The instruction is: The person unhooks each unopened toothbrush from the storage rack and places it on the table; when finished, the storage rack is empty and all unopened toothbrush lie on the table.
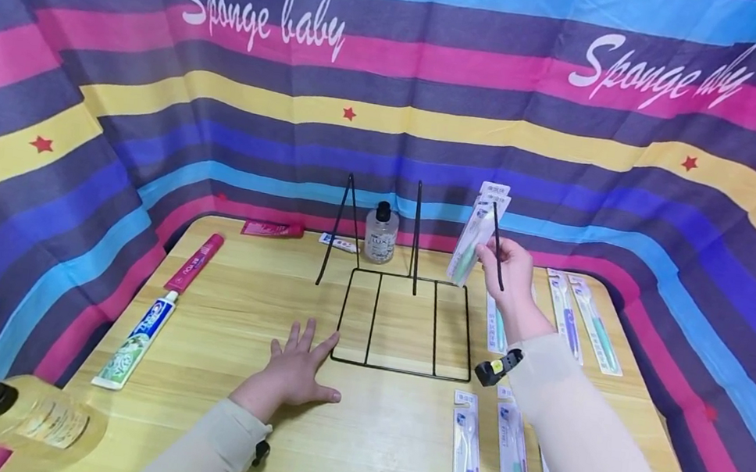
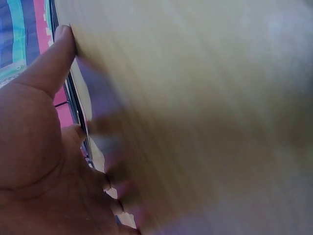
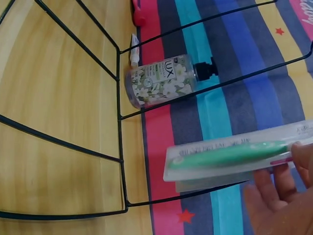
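A black wire rack (image 1: 403, 322) stands in the middle of the wooden table (image 1: 236, 297), its thin uprights rising at the back. My left hand (image 1: 295, 363) lies flat on the table with spread fingers, just off the rack's front-left corner. In the left wrist view that left hand (image 2: 44, 147) presses the tabletop (image 2: 205, 98). My right hand (image 1: 493, 264) is raised over the rack's right side. It pinches a packaged green toothbrush (image 1: 477, 232) beside a slanted black wire. The right wrist view shows the pack (image 3: 230, 156) in my fingers (image 3: 274, 188) above the rack's wires (image 3: 119, 122).
A clear LUX bottle (image 1: 381, 235) stands behind the rack. Red (image 1: 194, 262) and Crest (image 1: 137, 340) toothpaste tubes lie at the left, and another red tube (image 1: 272, 229) at the back. A yellow bottle (image 1: 30, 418) lies front left. Several toothbrush packs (image 1: 583, 320) lie at the right. Striped cloth surrounds the table.
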A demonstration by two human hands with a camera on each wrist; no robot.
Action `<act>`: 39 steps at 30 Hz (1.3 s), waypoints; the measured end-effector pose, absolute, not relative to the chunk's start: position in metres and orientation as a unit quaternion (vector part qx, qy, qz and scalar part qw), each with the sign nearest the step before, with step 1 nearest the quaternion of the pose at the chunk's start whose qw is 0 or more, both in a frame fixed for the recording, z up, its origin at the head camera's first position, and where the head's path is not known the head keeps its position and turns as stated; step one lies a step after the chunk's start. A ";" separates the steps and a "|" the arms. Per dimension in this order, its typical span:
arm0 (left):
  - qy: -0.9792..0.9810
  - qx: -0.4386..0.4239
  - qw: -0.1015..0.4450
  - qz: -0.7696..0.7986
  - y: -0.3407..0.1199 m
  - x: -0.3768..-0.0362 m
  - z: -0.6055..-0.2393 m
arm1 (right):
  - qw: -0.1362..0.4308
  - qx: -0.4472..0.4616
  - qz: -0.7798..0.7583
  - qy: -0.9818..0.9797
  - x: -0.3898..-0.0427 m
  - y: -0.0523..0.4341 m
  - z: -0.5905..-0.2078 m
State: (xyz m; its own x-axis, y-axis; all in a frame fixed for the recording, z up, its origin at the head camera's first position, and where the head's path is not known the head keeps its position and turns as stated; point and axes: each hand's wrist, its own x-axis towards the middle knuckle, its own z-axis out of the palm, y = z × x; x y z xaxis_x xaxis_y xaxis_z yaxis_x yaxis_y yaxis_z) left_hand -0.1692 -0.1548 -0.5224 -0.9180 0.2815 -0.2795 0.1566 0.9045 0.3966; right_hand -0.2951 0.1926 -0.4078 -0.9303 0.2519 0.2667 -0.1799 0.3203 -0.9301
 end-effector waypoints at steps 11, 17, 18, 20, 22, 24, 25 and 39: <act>0.961 0.116 0.167 0.185 -0.154 -0.168 -0.520 | 0.155 0.015 0.612 -0.776 -0.271 0.203 -0.410; 0.960 0.115 0.168 0.190 -0.152 -0.167 -0.520 | 0.153 0.000 0.647 -0.747 -0.259 0.220 -0.413; 0.960 0.116 0.168 0.191 -0.152 -0.167 -0.520 | 0.154 0.001 0.650 -0.744 -0.256 0.225 -0.413; 0.960 0.117 0.168 0.193 -0.152 -0.167 -0.520 | 0.155 0.001 0.654 -0.740 -0.247 0.236 -0.414; 0.960 0.117 0.168 0.191 -0.153 -0.167 -0.520 | 0.152 -0.003 0.667 -0.729 -0.239 0.248 -0.414; 0.961 0.116 0.168 0.188 -0.153 -0.168 -0.520 | 0.154 -0.007 0.679 -0.718 -0.230 0.260 -0.415; 0.961 0.115 0.168 0.186 -0.154 -0.168 -0.519 | 0.156 -0.009 0.688 -0.709 -0.226 0.267 -0.416; 0.962 0.116 0.166 0.183 -0.154 -0.169 -0.520 | 0.131 -0.090 0.562 -0.812 -0.127 0.365 -0.453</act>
State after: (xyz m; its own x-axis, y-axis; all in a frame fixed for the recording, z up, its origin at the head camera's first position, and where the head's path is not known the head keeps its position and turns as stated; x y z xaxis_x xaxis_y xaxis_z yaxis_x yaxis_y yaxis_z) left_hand -0.1686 -0.1542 -0.5200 -0.9180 0.2835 -0.2773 0.1615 0.9059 0.3914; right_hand -0.1274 0.3653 -0.4529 -0.9496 0.2932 0.1111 -0.0006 0.3527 -0.9357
